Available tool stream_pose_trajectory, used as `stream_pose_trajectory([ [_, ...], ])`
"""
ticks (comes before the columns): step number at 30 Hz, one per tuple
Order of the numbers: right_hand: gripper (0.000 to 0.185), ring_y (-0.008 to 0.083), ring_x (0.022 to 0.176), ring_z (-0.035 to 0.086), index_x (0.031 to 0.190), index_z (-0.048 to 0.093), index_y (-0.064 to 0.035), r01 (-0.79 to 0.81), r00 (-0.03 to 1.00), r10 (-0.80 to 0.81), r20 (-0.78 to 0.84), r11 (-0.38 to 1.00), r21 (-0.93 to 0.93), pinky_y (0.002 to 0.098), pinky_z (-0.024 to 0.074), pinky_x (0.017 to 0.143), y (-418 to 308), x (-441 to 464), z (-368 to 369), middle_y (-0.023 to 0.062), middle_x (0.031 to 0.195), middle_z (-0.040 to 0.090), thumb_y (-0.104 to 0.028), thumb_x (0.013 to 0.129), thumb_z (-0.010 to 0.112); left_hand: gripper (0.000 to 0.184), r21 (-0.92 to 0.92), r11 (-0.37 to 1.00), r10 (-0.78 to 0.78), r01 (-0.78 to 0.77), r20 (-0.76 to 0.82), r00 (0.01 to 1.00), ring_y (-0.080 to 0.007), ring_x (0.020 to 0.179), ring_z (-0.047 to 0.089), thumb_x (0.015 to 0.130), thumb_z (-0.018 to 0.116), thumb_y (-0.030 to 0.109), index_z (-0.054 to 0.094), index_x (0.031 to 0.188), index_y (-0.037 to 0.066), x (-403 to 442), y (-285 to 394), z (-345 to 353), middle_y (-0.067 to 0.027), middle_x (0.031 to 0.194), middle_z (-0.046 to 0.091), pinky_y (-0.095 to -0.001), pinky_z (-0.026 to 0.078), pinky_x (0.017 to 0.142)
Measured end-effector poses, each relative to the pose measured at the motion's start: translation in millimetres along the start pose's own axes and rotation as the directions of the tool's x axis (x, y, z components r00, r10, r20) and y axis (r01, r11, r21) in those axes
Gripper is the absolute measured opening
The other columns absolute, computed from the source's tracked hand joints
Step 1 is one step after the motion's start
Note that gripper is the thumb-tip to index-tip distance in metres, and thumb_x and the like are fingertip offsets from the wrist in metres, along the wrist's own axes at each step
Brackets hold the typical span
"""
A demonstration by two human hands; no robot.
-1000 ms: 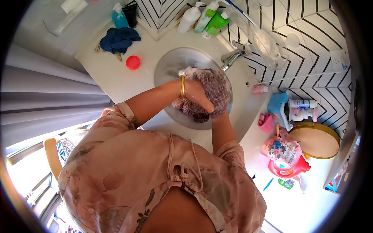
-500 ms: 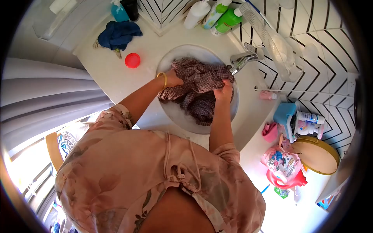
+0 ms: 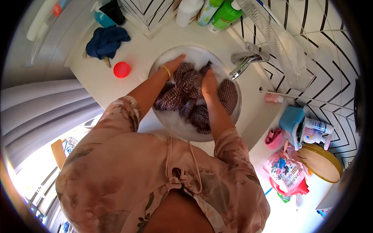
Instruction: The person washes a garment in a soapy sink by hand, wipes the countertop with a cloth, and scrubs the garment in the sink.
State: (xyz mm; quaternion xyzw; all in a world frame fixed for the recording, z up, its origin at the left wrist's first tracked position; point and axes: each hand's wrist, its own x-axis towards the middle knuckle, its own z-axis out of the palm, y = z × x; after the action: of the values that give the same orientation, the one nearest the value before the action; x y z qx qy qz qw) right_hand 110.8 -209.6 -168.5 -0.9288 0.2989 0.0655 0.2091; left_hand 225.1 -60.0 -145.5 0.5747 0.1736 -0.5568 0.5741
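A pale countertop [image 3: 136,54] is filling the corner, with a round washbasin [image 3: 227,125] set into it and a chrome faucet [image 3: 248,59] reaching over the basin's right edge. White tiles [image 3: 324,83] with black chevrons are lining the wall, and a grey curtain [image 3: 46,112] is hanging at the left. A dark blue cloth [image 3: 107,42] and a round red lid [image 3: 122,70] are lying left of the basin; a pink pouch [image 3: 283,167] with a floral print is leaning by a red jug [image 3: 297,188] and a gold-rimmed round tray [image 3: 320,163] at the right.

The white bottle [image 3: 189,12] and the green bottle [image 3: 225,16] are running out of the top of the view. The pouch is covering much of the jug, and bright glare is washing out the lower right. White suds [image 3: 190,52] are hiding the basin floor.

The brown checked fabric [image 3: 190,83] is lying bunched in the basin among the suds. The left hand [image 3: 173,65], below a gold bangle [image 3: 166,72], is reaching over the fabric's far left edge, fingers extended; whether it is gripping, I cannot tell. The right hand [image 3: 209,82] is pressing into the fabric near the middle, fingertips hard to make out, so its grip cannot be told either.
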Motion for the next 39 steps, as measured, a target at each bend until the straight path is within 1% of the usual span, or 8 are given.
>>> stream_pose_trajectory([
  [11, 0.036, 0.0271, 0.106, 0.049, 0.103, 0.053, 0.0035, -0.306, 0.936, 0.186, 0.299, 0.009, 0.952, 0.0404, 0.0407, 0.086, -49, -38, -80, 0.0206, 0.120, 0.048, -0.017, 0.075, 0.064, 0.054, 0.024, 0.740, 0.638, -0.672, 0.293, 0.712, -0.0238, 0.098, 0.054, 0.082, 0.049, 0.049, 0.054, 0.109, 0.003, -4, -19, 20, -0.0143, 0.108, 0.056, -0.0364, 0.042, 0.086],
  [16, 0.042, 0.0399, 0.110, 0.042, 0.097, 0.056, 0.0006, 0.399, 0.876, -0.266, -0.401, 0.869, 0.294, 0.0470, 0.0358, 0.090, -101, -109, -60, 0.0226, 0.119, 0.044, -0.024, 0.066, 0.071, 0.054, -0.731, 0.644, 0.545, 0.226, 0.646, 0.535, -0.0223, 0.089, 0.052, 0.087, 0.040, 0.053, 0.054, 0.107, 0.005, -20, -39, 14, -0.0111, 0.104, 0.056, -0.0356, 0.040, 0.088],
  [21, 0.042, 0.0397, 0.104, 0.047, 0.092, 0.057, 0.0029, 0.418, 0.848, -0.405, -0.341, 0.908, -0.038, 0.0433, 0.0400, 0.084, -93, -95, -44, 0.0234, 0.117, 0.047, -0.032, 0.070, 0.066, 0.050, -0.525, 0.786, 0.618, -0.326, 0.674, 0.406, -0.0246, 0.089, 0.054, 0.086, 0.045, 0.048, 0.055, 0.105, 0.003, 4, -54, 15, -0.0121, 0.095, 0.059, -0.0337, 0.043, 0.083],
  [24, 0.041, 0.0376, 0.099, 0.052, 0.098, 0.057, 0.0011, 0.018, 0.981, 0.083, -0.176, 0.863, 0.505, 0.0420, 0.0416, 0.083, -91, -54, -56, 0.0211, 0.103, 0.057, -0.033, 0.075, 0.061, 0.045, 0.723, 0.429, 0.714, -0.542, 0.096, 0.693, -0.0278, 0.098, 0.054, 0.087, 0.047, 0.027, 0.046, 0.121, -0.002, 81, -94, 0, -0.0177, 0.107, 0.058, -0.0324, 0.042, 0.086],
  [27, 0.049, 0.0335, 0.096, 0.056, 0.105, 0.056, 0.0024, -0.058, 0.997, 0.070, 0.010, 0.732, 0.679, 0.0375, 0.0439, 0.081, -71, -24, -59, 0.0215, 0.099, 0.060, -0.039, 0.078, 0.058, 0.034, -0.103, 0.878, 0.448, -0.468, -0.169, 0.878, -0.0300, 0.089, 0.058, 0.085, 0.049, 0.021, 0.052, 0.113, 0.003, -54, -29, 34, -0.0182, 0.098, 0.060, -0.0353, 0.046, 0.079],
  [31, 0.075, 0.0340, 0.106, 0.051, 0.131, 0.031, -0.0002, -0.500, 0.857, 0.271, 0.437, 0.234, 0.834, 0.0399, 0.0406, 0.088, -7, 27, -6, 0.0244, 0.117, 0.050, -0.048, 0.078, 0.056, 0.018, 0.910, -0.206, 0.974, -0.359, 0.226, 0.015, -0.0317, 0.065, 0.057, 0.079, 0.054, 0.019, 0.055, 0.092, 0.007, -9, -26, 6, -0.0097, 0.076, 0.057, -0.0380, 0.048, 0.058],
  [34, 0.084, 0.0365, 0.108, 0.050, 0.136, 0.020, -0.0009, -0.437, 0.893, 0.385, 0.234, 0.613, 0.658, 0.0419, 0.0386, 0.092, -31, 10, -8, 0.0261, 0.120, 0.047, -0.053, 0.079, 0.052, 0.034, 0.216, 0.776, 0.621, -0.593, -0.427, 0.657, -0.0262, 0.099, 0.054, 0.086, 0.049, 0.027, 0.052, 0.115, 0.009, 9, -23, 9, -0.0131, 0.109, 0.056, -0.0369, 0.042, 0.084],
  [39, 0.066, 0.0400, 0.108, 0.047, 0.127, 0.036, 0.0049, -0.180, 0.874, 0.063, 0.481, 0.963, 0.202, 0.0445, 0.0395, 0.088, -1, 57, 38, 0.0243, 0.122, 0.047, -0.044, 0.083, 0.046, 0.053, -0.661, 0.725, 0.182, -0.193, -0.087, 0.979, -0.0262, 0.117, 0.042, 0.087, 0.042, 0.042, 0.046, 0.124, 0.005, 25, -43, -3, -0.0092, 0.125, 0.049, -0.0369, 0.030, 0.100],
])
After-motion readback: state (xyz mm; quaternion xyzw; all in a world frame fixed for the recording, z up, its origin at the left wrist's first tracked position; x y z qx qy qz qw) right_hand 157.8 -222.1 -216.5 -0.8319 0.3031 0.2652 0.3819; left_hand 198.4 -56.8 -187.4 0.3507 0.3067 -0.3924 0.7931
